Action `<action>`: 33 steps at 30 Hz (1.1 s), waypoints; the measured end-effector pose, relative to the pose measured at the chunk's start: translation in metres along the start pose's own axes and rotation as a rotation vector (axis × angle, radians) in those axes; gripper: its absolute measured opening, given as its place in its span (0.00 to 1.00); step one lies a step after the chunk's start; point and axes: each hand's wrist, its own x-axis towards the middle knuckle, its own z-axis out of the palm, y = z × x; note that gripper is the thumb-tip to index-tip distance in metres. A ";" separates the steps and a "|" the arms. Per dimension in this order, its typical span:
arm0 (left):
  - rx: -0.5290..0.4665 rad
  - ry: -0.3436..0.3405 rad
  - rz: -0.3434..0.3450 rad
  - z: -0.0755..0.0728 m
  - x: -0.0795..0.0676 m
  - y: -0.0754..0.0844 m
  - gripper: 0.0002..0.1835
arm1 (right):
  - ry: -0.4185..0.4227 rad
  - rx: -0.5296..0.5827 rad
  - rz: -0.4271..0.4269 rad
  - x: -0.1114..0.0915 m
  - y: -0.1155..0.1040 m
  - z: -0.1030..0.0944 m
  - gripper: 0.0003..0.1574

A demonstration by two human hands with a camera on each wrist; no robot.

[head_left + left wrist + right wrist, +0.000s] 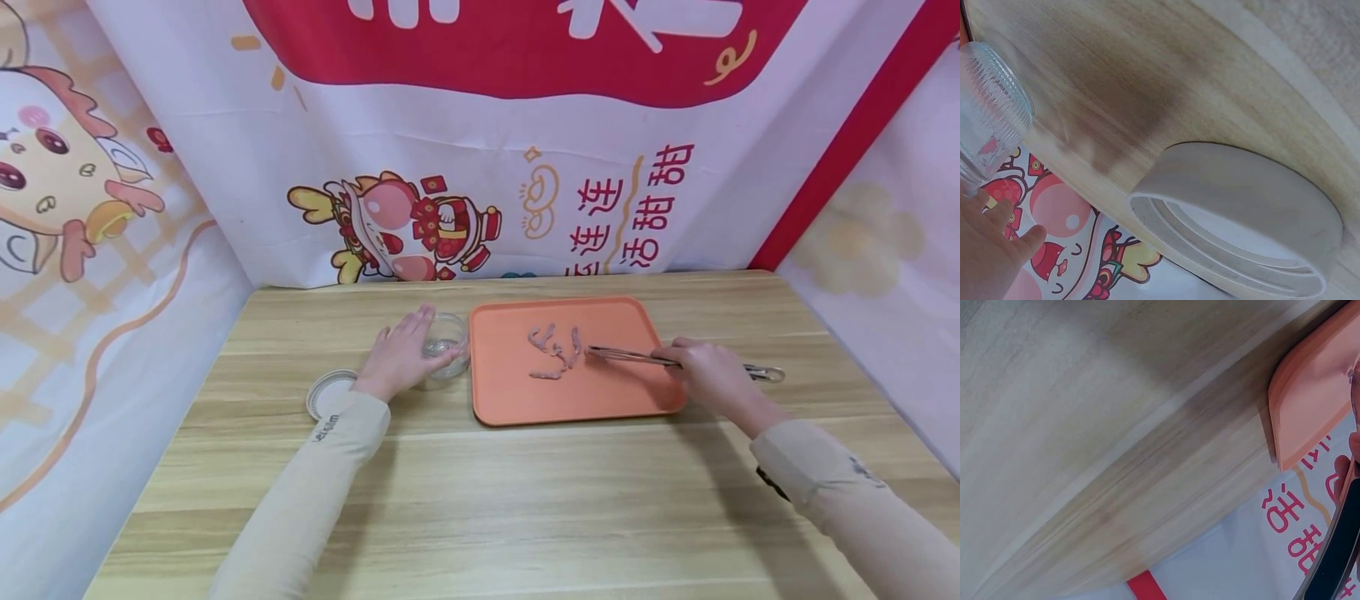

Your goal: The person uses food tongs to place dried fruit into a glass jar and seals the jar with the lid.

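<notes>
My left hand (pixel 401 354) is at the clear glass jar (pixel 444 372), thumb across its near side, fingers by the far side. In the left wrist view, fingertips are at the rim of the ribbed jar (pixel 991 119), and the visible fingers are spread and fairly straight. My right hand (pixel 708 375) grips metal tongs (pixel 626 356) over the right side of the orange tray (pixel 517 404). Their tips point left, close to several small pinkish-brown strips (pixel 573 342) on the tray. The tongs' dark handle (pixel 1334 550) shows in the right wrist view.
A white screw lid (pixel 330 392) lies inside up on the wooden table (pixel 480 500), left of the jar and beside my left wrist. The jar stands close against the tray's left edge. A printed cloth (pixel 450 133) hangs along the table's back edge.
</notes>
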 end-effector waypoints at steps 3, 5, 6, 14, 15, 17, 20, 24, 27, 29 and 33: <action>0.002 0.001 0.002 0.000 0.000 0.000 0.53 | 0.028 0.004 -0.012 0.000 0.000 -0.003 0.15; 0.002 0.006 0.005 0.000 0.000 0.000 0.53 | 0.053 0.004 -0.020 0.000 0.001 -0.005 0.15; 0.005 0.007 0.005 0.001 0.000 0.000 0.53 | 0.069 -0.002 -0.031 0.000 0.001 -0.006 0.15; -0.001 0.008 0.002 0.001 0.000 0.000 0.53 | 0.154 -0.027 -0.055 0.006 0.004 -0.010 0.15; -0.001 0.009 0.002 0.001 0.000 -0.001 0.52 | 0.165 -0.033 -0.062 0.006 0.004 -0.011 0.16; -0.001 0.007 0.001 0.001 0.000 -0.001 0.53 | 0.185 -0.035 -0.076 0.008 0.004 -0.013 0.17; -0.001 0.006 0.001 0.001 0.000 -0.001 0.53 | 0.219 -0.034 -0.101 0.009 0.004 -0.017 0.18; -0.002 0.006 0.002 0.000 0.000 -0.001 0.52 | 0.240 -0.016 -0.120 0.011 0.002 -0.023 0.19; -0.003 0.006 0.004 0.000 -0.001 -0.001 0.52 | 0.240 -0.013 -0.109 0.014 0.001 -0.028 0.19; -0.004 0.007 0.005 0.000 -0.001 -0.001 0.52 | 0.239 -0.015 -0.098 0.016 0.000 -0.031 0.19; -0.004 0.009 0.006 0.000 -0.001 -0.001 0.53 | 0.233 -0.002 -0.083 0.020 -0.003 -0.036 0.19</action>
